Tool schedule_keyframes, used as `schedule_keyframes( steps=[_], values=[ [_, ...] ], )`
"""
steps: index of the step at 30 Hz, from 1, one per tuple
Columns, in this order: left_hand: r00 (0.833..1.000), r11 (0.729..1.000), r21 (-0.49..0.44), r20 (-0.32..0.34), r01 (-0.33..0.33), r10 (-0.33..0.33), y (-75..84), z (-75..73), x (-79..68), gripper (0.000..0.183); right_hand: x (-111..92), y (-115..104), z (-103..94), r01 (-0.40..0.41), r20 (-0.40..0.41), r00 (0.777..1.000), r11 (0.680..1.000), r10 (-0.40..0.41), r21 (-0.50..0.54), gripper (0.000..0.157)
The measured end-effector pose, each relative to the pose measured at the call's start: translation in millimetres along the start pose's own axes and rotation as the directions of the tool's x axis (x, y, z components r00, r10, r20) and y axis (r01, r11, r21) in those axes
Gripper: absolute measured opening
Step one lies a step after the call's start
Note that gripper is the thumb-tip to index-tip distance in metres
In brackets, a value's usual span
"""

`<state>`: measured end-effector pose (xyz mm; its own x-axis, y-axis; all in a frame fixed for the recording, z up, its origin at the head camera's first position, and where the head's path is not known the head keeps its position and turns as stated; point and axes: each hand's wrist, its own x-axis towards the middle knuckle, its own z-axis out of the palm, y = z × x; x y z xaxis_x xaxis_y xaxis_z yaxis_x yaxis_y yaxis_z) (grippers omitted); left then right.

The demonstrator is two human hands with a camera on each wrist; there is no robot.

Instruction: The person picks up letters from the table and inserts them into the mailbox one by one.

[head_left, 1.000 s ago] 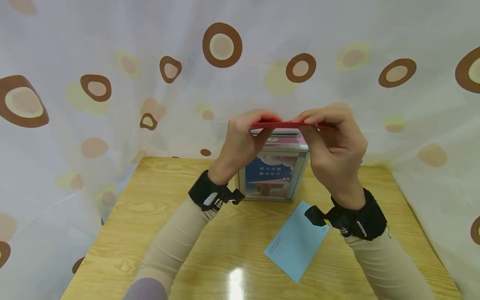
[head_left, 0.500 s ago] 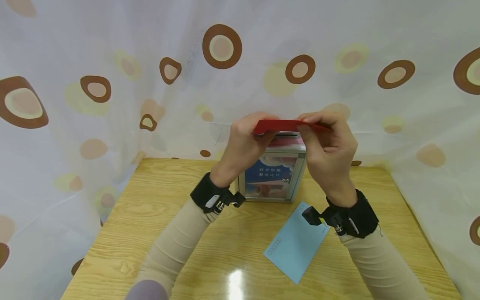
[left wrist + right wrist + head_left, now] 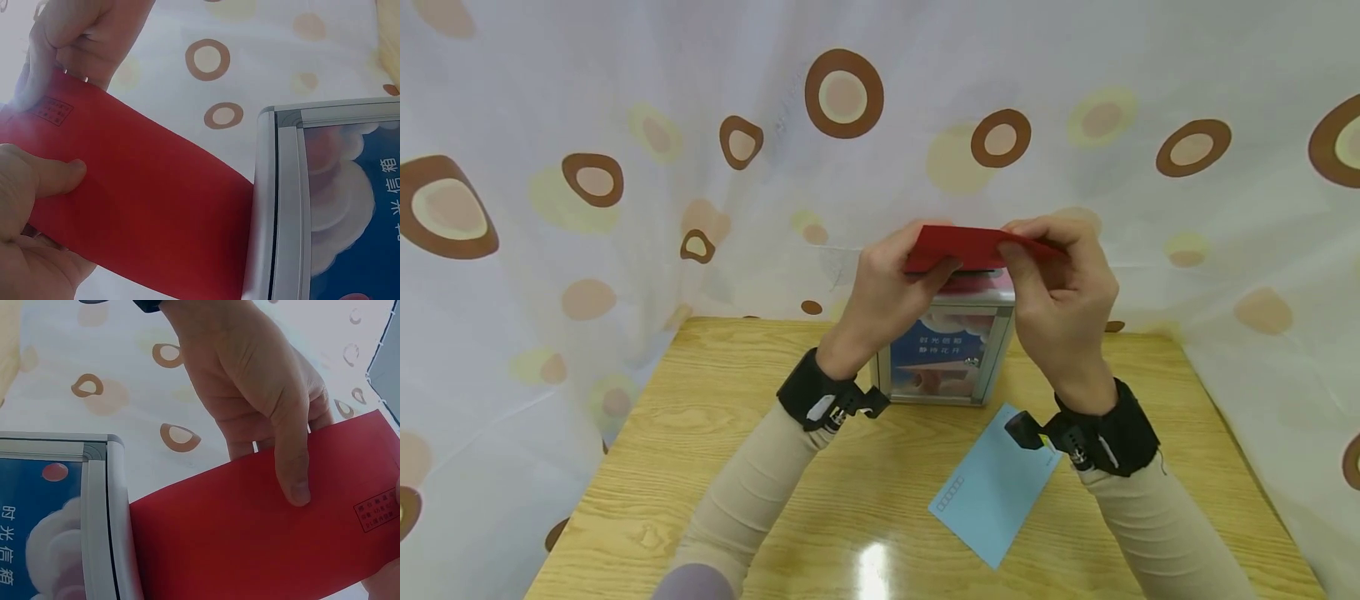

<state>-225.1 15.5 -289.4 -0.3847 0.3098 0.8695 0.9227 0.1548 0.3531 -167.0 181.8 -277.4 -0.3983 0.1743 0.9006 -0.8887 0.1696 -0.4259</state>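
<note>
A red envelope (image 3: pixel 962 244) is held by both hands over the top of a metal-framed letter box (image 3: pixel 942 346) with a blue picture front. At the envelope's left side my left hand (image 3: pixel 883 292) pinches it, thumb on the near face. My right hand (image 3: pixel 1063 287) pinches the right side the same way. In the left wrist view the thumb lies flat on the red envelope (image 3: pixel 150 194), which bends slightly. Its lower edge passes behind the top front rim of the letter box (image 3: pixel 115 519) in the right wrist view. Whether that edge is inside the slot is hidden.
A light blue envelope (image 3: pixel 996 487) lies at an angle on the wooden table (image 3: pixel 700 417), in front and to the right of the box. Behind and at the sides hangs a white curtain (image 3: pixel 910 100) printed with brown rings.
The red envelope has tipped from nearly edge-on to showing more of its face. My right hand has shifted slightly left; the left hand has hardly moved. The box and blue envelope stay put.
</note>
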Motion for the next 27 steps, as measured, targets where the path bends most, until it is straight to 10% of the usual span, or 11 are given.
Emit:
schedule_keyframes(
  steps=[14, 27],
  values=[
    [1.000, 1.000, -0.004, -0.027, -0.003, 0.003, 7.5, -7.5, -0.1, 0.028, 1.2, 0.7, 1.4, 0.012, 0.024, 1.000, 1.000, -0.011, -0.017, 0.018],
    [0.963, 0.971, 0.077, -0.128, -0.227, 0.236, 24.7, -19.1, 7.3, 0.015, 1.8, 6.9, 0.5, 0.078, 0.075, 0.994, 0.997, -0.077, -0.016, 0.006]
  ],
)
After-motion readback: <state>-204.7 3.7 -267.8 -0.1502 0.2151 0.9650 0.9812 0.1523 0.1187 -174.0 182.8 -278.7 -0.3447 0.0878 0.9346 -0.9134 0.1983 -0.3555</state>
